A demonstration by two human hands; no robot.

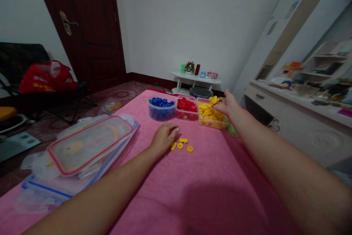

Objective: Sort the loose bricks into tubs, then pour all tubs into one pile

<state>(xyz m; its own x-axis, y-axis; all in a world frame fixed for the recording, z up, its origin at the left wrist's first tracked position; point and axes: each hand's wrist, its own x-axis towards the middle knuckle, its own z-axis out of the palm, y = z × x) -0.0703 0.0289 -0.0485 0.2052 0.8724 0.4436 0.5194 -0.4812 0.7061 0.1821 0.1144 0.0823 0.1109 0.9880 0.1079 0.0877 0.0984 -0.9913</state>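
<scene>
Yellow pieces (213, 100) in half-closed right grip (226, 105)

Middle tub (191, 117): bowl (161, 114) stands left, box (211, 122) right; loose pieces (183, 140) lie before it, side table (195, 78) stands behind.

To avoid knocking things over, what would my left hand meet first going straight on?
Your left hand would probably meet the tub of red pieces first, near its right front corner, though depth is unclear.
</scene>
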